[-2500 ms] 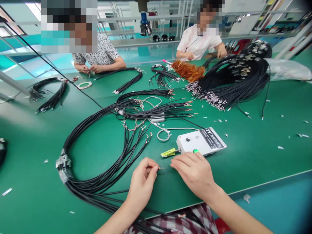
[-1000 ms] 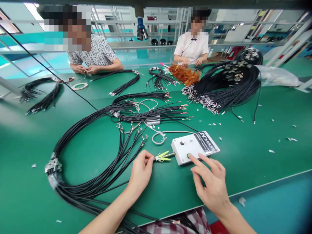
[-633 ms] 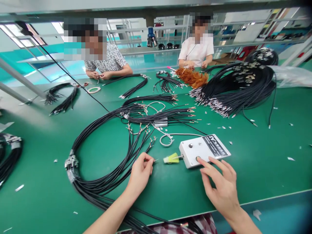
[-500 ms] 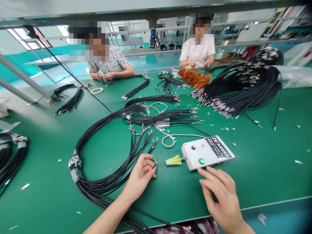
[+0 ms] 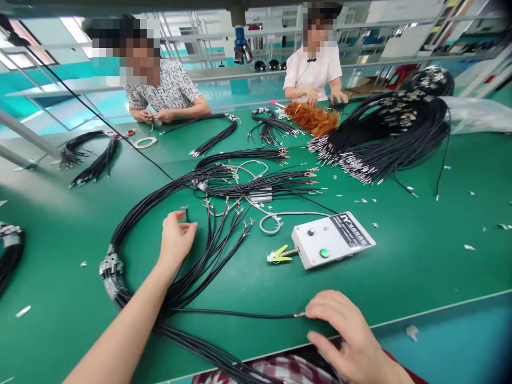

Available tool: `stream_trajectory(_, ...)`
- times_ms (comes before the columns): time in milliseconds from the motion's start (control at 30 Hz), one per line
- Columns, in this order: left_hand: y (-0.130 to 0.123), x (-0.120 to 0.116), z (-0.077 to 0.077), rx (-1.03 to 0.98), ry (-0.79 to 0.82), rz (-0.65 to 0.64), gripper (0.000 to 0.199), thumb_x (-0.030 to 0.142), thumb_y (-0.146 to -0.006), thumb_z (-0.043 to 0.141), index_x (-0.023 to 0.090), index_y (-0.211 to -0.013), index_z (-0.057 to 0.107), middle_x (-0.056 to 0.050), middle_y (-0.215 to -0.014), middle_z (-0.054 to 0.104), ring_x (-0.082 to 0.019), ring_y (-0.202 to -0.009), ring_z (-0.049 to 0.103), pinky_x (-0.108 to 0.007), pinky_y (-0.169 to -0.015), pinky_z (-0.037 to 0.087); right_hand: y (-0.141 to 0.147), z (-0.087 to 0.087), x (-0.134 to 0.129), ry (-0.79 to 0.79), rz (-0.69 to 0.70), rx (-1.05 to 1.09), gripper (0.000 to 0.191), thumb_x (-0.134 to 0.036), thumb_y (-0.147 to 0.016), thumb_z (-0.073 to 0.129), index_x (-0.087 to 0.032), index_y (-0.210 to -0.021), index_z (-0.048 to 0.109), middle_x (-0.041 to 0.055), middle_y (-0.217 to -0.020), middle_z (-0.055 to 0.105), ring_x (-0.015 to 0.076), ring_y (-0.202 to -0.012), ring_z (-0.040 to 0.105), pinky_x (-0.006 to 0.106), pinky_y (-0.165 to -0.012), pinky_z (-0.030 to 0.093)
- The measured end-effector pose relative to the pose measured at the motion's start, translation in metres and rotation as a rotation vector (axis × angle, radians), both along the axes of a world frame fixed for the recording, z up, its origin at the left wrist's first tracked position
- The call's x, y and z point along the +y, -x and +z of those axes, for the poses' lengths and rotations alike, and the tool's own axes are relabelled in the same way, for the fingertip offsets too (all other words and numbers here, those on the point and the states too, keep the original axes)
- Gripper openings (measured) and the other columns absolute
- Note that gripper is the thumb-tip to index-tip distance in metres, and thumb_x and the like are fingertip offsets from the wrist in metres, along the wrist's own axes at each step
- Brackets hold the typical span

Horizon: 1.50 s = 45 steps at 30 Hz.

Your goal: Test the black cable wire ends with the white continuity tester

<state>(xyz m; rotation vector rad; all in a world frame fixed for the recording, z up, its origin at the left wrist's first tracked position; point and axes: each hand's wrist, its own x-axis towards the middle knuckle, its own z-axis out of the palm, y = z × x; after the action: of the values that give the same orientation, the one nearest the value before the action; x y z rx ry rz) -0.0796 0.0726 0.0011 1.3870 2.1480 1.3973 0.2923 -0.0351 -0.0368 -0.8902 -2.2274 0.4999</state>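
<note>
My left hand [image 5: 178, 240] is closed on a black cable [image 5: 188, 215], whose stripped end points up above the fingers, left of the fanned cable ends. The bundle of black cables [image 5: 148, 208] curves around it on the green table. Near the front edge, my right hand [image 5: 340, 325] has thumb and fingers apart beside the bare copper tip of a single black cable [image 5: 248, 314]; whether a fingertip touches it is unclear. A white box [image 5: 332, 242] with a lit green button stands behind my right hand, with a yellow-green spinner [image 5: 280, 255] on its shaft.
At the back right lie a large heap of black cables [image 5: 384, 133] and an orange feather duster [image 5: 314, 118]. Two people work across the table, one in a patterned shirt [image 5: 172, 88], one in a pink shirt [image 5: 316, 72]. A tape roll [image 5: 144, 142] lies back left.
My left hand has moved left and back with a cable, away from the spinner. My right hand has come down and left, beside a cable end. The spinner looks turned, and the view has shifted.
</note>
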Motion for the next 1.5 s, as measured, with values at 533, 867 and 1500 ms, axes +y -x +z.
stream_trajectory(533, -0.155, -0.112, 0.011, -0.336, 0.497, -0.844, 0.02, 0.026, -0.093, 0.048, 0.02, -0.082, 0.064, 0.0, -0.062, 0.063, -0.013, -0.051, 0.055, -0.022, -0.049, 0.044, 0.032, 0.036, 0.013, 0.989, -0.187, 0.658, 0.022, -0.043, -0.09, 0.059, -0.021, -0.091, 0.061, 0.002, -0.081, 0.064, 0.0144, -0.071, 0.057, 0.028, -0.067, 0.043)
stream_trajectory(867, -0.157, -0.111, 0.012, -0.46, 0.349, -0.677, 0.017, 0.03, -0.086, 0.058, 0.018, -0.077, 0.067, 0.0, -0.058, 0.061, -0.012, -0.045, 0.052, -0.02, -0.042, 0.043, 0.061, 0.027, 0.007, 1.466, -0.108, 1.119, 0.034, -0.036, -0.068, 0.084, -0.018, -0.082, 0.06, -0.0063, -0.063, 0.048, 0.006, -0.055, 0.038, 0.021, -0.055, 0.028)
stream_trajectory(1500, -0.156, -0.111, 0.013, -0.396, 0.314, -0.651, 0.016, 0.026, -0.084, 0.06, 0.018, -0.071, 0.066, -0.001, -0.061, 0.066, -0.013, -0.049, 0.057, -0.021, -0.048, 0.049, 0.06, 0.028, 0.013, 1.237, -0.113, 1.025, 0.026, -0.042, -0.074, 0.077, -0.017, -0.075, 0.069, -0.0015, -0.066, 0.061, 0.0083, -0.058, 0.047, 0.022, -0.059, 0.037)
